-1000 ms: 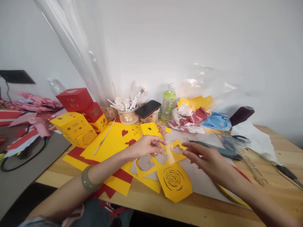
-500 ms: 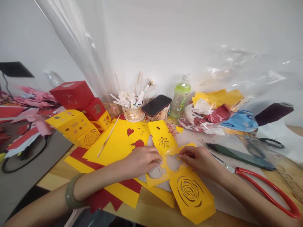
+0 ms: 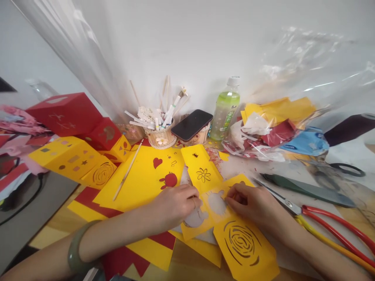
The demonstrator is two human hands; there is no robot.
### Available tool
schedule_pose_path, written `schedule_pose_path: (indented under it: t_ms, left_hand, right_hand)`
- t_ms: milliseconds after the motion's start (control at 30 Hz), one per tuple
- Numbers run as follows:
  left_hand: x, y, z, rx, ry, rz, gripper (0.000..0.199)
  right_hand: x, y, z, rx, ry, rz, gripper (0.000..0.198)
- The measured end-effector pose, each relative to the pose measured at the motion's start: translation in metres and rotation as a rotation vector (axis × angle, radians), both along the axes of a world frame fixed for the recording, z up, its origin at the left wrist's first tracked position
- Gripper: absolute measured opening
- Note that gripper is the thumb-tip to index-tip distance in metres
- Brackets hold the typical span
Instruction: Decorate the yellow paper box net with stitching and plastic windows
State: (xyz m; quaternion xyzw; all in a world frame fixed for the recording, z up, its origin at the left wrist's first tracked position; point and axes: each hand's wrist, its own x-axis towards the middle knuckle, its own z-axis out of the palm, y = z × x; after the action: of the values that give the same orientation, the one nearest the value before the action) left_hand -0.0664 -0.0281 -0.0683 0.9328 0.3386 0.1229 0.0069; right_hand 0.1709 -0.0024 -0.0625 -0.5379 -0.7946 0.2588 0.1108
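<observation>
A yellow paper box net (image 3: 218, 230) lies in front of me, cut through with a flower, animal-shaped openings and a rose pattern. A glossy translucent film seems to cover its middle panels. My left hand (image 3: 180, 207) is closed, its curled fingertips at the edge of the lower-left animal opening (image 3: 195, 218). My right hand (image 3: 249, 199) pinches at the right edge of the middle animal opening (image 3: 216, 203), thumb and forefinger together. Whether the fingertips grip paper or film is hard to see. The rose panel (image 3: 241, 242) lies below my right hand.
Red-handled scissors (image 3: 301, 210) and a dark green tool (image 3: 310, 190) lie at right. Behind stand a green bottle (image 3: 225, 113), a phone (image 3: 192, 124) on a basket, and a pen basket (image 3: 161, 138). Yellow and red boxes (image 3: 73, 156) stack at left, beside a thin stick (image 3: 129, 169).
The view has shifted slightly and come closer. Both hands stay at the same openings on the yellow net, with only small finger movement. A yellow handle now shows beside the red scissors.
</observation>
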Motion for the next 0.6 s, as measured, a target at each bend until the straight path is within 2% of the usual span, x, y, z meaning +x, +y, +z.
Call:
schedule_pose_path:
  t_ms: [233,433,533,600]
  left_hand:
    - [0.007,-0.004,0.005,0.094,0.122,-0.026,0.030]
    - [0.014,-0.007,-0.004,0.197,0.106,0.001,0.021]
    - [0.014,-0.009,-0.008,0.185,0.129,-0.007,0.022]
    - [0.014,-0.010,-0.008,0.174,0.145,-0.005,0.025]
  right_hand:
    - [-0.004,0.000,0.004,0.011,-0.025,-0.010,0.018]
    - [-0.005,0.001,0.003,-0.005,-0.067,-0.013,0.015]
    - [-0.004,-0.002,-0.002,0.063,-0.119,-0.033,0.011]
    - [-0.002,-0.005,-0.006,0.153,-0.160,-0.050,0.017]
